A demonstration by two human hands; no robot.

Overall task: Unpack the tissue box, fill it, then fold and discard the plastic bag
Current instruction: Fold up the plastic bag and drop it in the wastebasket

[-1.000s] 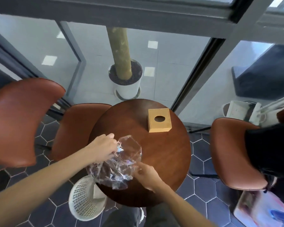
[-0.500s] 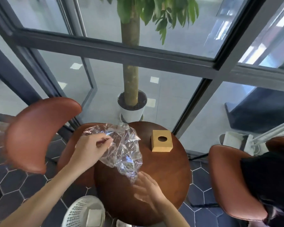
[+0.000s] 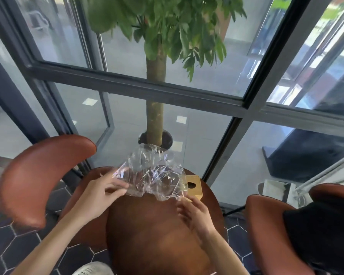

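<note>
A crumpled clear plastic bag (image 3: pixel 149 175) is held up over the far side of the round brown table (image 3: pixel 159 235). My left hand (image 3: pixel 101 197) pinches the bag's left edge between thumb and fingers. My right hand (image 3: pixel 193 211) sits just under the bag's lower right corner, fingers curled at the plastic; whether it grips it is unclear. The wooden tissue box (image 3: pixel 194 187), with a round hole in its top, stands on the table's far right, partly behind the bag.
Brown leather chairs stand to the left (image 3: pixel 40 175) and right (image 3: pixel 266 231); a black item (image 3: pixel 322 235) lies on the right one. A potted tree (image 3: pixel 155 120) stands behind the table by the glass wall. A white basket rim (image 3: pixel 91 269) shows at the bottom.
The camera has tilted up. The bag has been lifted and spread wider, now covering part of the tissue box. My right hand has risen to the bag's lower right corner.
</note>
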